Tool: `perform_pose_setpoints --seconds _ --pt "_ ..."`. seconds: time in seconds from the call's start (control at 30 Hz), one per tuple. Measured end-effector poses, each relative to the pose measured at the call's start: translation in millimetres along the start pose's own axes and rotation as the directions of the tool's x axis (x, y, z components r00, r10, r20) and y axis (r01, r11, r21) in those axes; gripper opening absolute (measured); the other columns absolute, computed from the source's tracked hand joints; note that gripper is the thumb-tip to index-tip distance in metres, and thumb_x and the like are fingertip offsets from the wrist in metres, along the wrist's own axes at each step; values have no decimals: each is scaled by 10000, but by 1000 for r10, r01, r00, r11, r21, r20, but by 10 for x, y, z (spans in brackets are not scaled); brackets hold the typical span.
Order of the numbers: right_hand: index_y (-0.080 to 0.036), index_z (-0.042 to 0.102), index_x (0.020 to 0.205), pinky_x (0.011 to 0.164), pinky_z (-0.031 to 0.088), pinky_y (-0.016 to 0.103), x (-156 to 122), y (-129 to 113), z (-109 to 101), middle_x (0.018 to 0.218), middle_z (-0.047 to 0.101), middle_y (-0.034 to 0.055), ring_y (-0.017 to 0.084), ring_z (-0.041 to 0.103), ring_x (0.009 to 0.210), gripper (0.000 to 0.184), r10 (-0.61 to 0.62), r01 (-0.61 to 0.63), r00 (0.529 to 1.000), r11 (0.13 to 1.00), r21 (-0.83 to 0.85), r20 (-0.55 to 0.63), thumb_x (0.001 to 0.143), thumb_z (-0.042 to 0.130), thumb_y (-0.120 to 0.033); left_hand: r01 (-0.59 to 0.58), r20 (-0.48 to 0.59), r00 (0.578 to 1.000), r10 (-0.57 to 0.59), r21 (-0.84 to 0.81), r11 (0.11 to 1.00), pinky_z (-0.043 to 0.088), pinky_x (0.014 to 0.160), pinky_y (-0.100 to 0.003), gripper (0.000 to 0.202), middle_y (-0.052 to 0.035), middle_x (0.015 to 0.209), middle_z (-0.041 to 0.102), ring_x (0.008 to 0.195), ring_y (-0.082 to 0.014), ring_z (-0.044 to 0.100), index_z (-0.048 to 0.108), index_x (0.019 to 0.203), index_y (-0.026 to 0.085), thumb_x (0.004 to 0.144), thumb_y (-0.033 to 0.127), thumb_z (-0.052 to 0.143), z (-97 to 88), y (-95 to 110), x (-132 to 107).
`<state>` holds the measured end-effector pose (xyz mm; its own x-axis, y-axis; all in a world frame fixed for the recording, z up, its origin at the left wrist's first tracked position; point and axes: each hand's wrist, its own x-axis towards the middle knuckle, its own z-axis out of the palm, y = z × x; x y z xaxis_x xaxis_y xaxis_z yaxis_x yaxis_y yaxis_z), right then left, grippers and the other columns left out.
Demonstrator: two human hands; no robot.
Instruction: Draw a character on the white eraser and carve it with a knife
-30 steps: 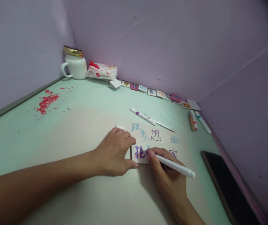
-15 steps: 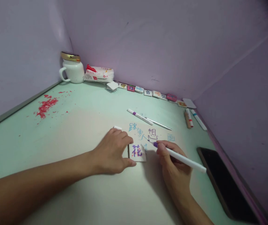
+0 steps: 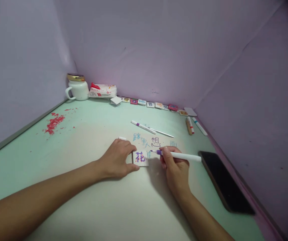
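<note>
A small white square tile (image 3: 141,162) with a purple Chinese character and orange-red marks lies flat on the table. The thumb and fingers of my left hand (image 3: 116,160) hold its left side against the surface. My right hand (image 3: 176,169) grips a white marker (image 3: 187,156) with a purple collar, its tip pointing left. That tip hovers near the tile's upper right corner, apart from the painted character. Blue and purple handwritten characters (image 3: 156,142) mark the table just beyond. Behind my left fingers a white piece (image 3: 122,138) shows in part.
Beyond the writing lie a capped purple marker (image 3: 143,127) and a thin silver tool (image 3: 162,132). A phone (image 3: 225,182) rests at right. Painted tiles (image 3: 150,104) line the back wall, beside a tissue pack (image 3: 103,91) and lidded white mug (image 3: 79,90). Red flakes (image 3: 54,124) lie left.
The whole view has shifted, so things appear further left. The marker in my right hand now lies closer to level. My left hand keeps its hold on the tile.
</note>
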<state>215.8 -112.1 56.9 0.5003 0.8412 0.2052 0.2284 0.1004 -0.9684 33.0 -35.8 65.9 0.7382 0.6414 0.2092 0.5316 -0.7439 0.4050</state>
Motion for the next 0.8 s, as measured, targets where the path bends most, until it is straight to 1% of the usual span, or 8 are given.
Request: perform_pose_setpoints --seconds 0.07,0.13,0.2,0.3,0.5,0.67,0.8 --pt "-177 628 745 471 357 233 -29 14 13 562 540 -29 106 460 491 276 -65 70 995 996 -63 70 830 576 -434 -7 13 1000 7 7 1000 402 856 -430 393 -69 878 616 873 -261 557 611 949 149 682 410 734 5 -5 14" --pt "-189 631 725 514 387 240 -41 25 31 596 572 -20 122 502 549 237 -98 109 989 990 -87 113 811 599 -408 -9 20 1000 9 16 1000 391 874 -445 451 -88 921 621 910 -281 557 613 994 147 674 440 736 11 -9 20" --pt "-197 629 723 531 397 240 -38 36 47 605 583 -21 127 517 570 214 -122 139 982 984 -107 147 813 595 -388 -14 34 999 14 25 1000 384 879 -453 493 -96 942 623 924 -291 555 611 1027 151 669 467 734 16 -10 21" --pt "-202 616 729 528 382 238 -28 45 66 584 563 -32 122 501 556 200 -139 163 975 977 -135 175 827 580 -372 -28 43 999 27 29 999 381 877 -449 459 -80 913 621 906 -282 556 614 1006 160 682 467 724 21 -9 21" --pt "-203 595 734 520 333 244 -61 20 113 578 536 -44 109 460 533 215 -114 148 973 976 -160 201 851 558 -379 -44 49 998 43 19 999 375 868 -437 440 -73 888 608 882 -267 546 615 998 146 705 458 717 24 -4 23" --pt "-209 601 758 574 353 255 -81 14 132 631 571 -34 121 492 593 199 -80 114 972 983 -146 223 851 561 -381 -28 55 998 27 22 999 373 865 -436 457 -80 892 602 881 -269 533 623 999 137 701 468 725 17 1 24" --pt "-211 602 763 570 346 260 -78 28 133 631 567 -33 122 481 587 202 -64 104 970 982 -161 234 849 563 -390 -28 58 998 26 25 999 376 859 -436 466 -78 888 601 868 -264 534 626 1004 135 697 470 730 22 -4 31"
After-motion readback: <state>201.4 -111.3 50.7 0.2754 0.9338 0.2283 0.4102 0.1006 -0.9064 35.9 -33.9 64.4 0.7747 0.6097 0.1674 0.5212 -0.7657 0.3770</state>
